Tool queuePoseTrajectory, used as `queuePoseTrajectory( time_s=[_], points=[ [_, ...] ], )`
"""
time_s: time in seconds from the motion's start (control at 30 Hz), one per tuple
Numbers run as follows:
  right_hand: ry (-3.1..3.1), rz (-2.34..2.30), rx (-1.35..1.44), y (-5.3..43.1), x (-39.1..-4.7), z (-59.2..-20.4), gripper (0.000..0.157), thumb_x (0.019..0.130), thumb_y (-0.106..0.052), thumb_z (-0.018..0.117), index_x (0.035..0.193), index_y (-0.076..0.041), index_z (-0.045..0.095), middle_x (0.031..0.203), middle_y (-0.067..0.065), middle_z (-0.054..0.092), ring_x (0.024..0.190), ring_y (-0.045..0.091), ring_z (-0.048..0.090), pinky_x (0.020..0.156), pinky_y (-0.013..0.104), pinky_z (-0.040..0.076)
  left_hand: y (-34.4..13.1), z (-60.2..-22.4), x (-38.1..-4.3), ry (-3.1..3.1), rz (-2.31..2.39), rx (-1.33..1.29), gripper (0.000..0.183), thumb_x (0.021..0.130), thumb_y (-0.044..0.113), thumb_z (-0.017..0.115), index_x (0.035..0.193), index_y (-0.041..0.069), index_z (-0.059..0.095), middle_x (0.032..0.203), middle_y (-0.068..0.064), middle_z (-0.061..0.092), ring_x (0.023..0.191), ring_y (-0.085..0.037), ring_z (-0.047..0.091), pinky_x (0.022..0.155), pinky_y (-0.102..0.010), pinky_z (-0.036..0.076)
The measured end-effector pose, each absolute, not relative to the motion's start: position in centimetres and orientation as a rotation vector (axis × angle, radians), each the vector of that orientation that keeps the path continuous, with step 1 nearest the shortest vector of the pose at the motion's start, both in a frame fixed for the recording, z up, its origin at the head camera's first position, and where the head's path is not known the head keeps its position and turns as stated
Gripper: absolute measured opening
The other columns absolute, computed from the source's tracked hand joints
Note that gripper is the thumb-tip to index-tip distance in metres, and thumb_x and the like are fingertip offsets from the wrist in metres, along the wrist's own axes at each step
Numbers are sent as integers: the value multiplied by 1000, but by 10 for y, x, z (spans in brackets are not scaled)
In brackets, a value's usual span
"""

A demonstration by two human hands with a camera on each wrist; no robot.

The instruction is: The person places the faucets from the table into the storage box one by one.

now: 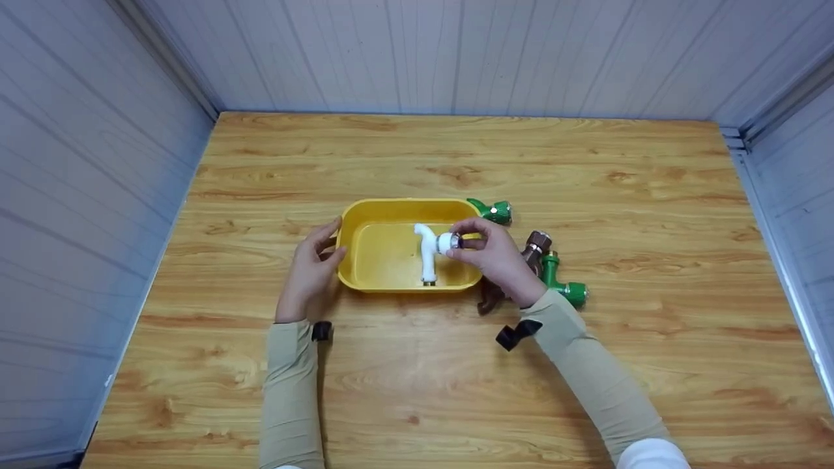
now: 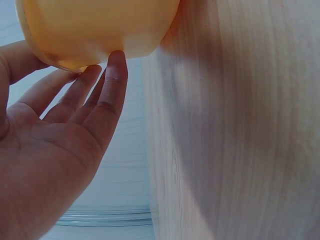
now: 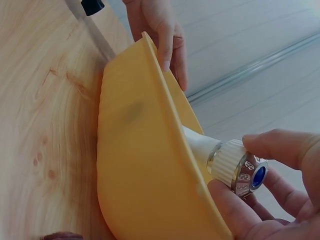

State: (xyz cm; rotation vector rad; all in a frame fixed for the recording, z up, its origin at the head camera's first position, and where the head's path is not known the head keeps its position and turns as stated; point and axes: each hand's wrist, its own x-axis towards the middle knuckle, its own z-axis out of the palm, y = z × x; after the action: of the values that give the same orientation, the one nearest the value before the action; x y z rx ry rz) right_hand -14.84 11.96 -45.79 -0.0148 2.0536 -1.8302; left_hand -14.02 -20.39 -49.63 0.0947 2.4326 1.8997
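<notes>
- White tap (image 1: 428, 257) is being held inside the right half of the yellow tub (image 1: 404, 210); you cannot tell if it is touching the bottom.
- Your right grip (image 1: 492, 254) is pinching its knob (image 1: 447, 243).
- Your left grip (image 1: 309, 267) is resting against the tub's left end, fingers spread.
- Far green tap (image 1: 500, 212), near green tap (image 1: 567, 291) and half-hidden brown tap (image 1: 538, 242) are lying right of it on the counter (image 1: 664, 234).
</notes>
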Motion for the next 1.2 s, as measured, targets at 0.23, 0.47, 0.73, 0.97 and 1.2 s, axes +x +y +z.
queuePoseTrajectory(
  time_s=[0.23, 0.47, 0.73, 0.97, 1.2],
  points=[
    [2130, -1714, -106, 114, -151, -459, 33, 83, -6, 75, 111, -8, 59, 117, 7, 54, 102, 24, 60, 85, 33, 52, -196, -467, -131, 2379, 1939, 132, 51, 90, -12, 54, 139, -10, 38, 140, -30, 37, 123, -47, 43, 100, -50, 38],
    [2176, -1591, -186, 111, -153, -456, 35, 83, -10, 75, 113, -9, 57, 118, 7, 54, 104, 26, 58, 85, 34, 51, -195, -467, -131, 2383, 1941, 140, 51, 90, -12, 54, 139, -11, 39, 139, -31, 37, 122, -48, 43, 100, -51, 37],
    [2178, -1511, -164, 104, -157, -456, 29, 86, -9, 72, 112, -13, 60, 118, 4, 55, 105, 25, 58, 86, 33, 50, -195, -465, -130, 2376, 1942, 122, 50, 91, -12, 54, 139, -11, 38, 140, -30, 37, 122, -47, 43, 100, -50, 38],
    [2168, -1461, -120, 101, -162, -458, 27, 87, -11, 70, 112, -17, 61, 117, 2, 56, 105, 22, 57, 87, 34, 50, -197, -469, -131, 2393, 1898, 113, 51, 92, -10, 54, 140, -10, 37, 142, -28, 36, 122, -45, 43, 101, -49, 38],
    [2194, -1463, -130, 97, -164, -460, 24, 89, -9, 67, 112, -10, 61, 115, 6, 57, 98, 23, 58, 83, 33, 49, -196, -471, -132, 2371, 1921, 75, 51, 91, -10, 54, 140, -10, 38, 143, -26, 36, 123, -43, 43, 102, -48, 36]
  ],
)
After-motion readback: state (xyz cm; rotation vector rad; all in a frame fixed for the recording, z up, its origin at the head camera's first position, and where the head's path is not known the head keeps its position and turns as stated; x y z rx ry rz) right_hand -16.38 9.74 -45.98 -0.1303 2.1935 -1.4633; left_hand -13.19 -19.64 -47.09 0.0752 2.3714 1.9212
